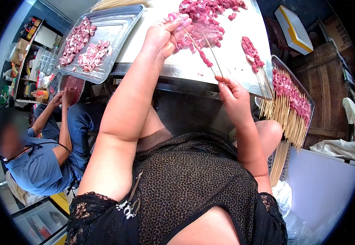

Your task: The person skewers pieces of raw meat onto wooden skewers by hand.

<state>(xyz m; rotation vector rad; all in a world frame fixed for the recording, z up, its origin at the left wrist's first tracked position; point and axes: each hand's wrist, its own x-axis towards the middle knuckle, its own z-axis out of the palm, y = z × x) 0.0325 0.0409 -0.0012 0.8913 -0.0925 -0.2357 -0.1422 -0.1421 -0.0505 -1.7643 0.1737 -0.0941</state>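
Observation:
My right hand point(232, 96) is closed on the lower ends of thin bamboo skewers point(207, 44), held over the near edge of the white table. One skewer carries small pieces of raw meat point(205, 59) partway along; another looks bare. At that skewer's upper end, my left hand point(165, 34) is pinched on a piece of pink meat. Beyond my fingers lies a pile of cut raw meat point(204, 34). A few finished meat skewers point(252, 54) rest on the table to the right of my hands.
Two heaps of meat sit in a metal tray point(122, 41) at the left. Another tray point(308, 98) at the right holds many meat skewers. A seated person point(43, 159) works with both hands over a container point(72, 86) at the left. A white box point(293, 30) stands at the back right.

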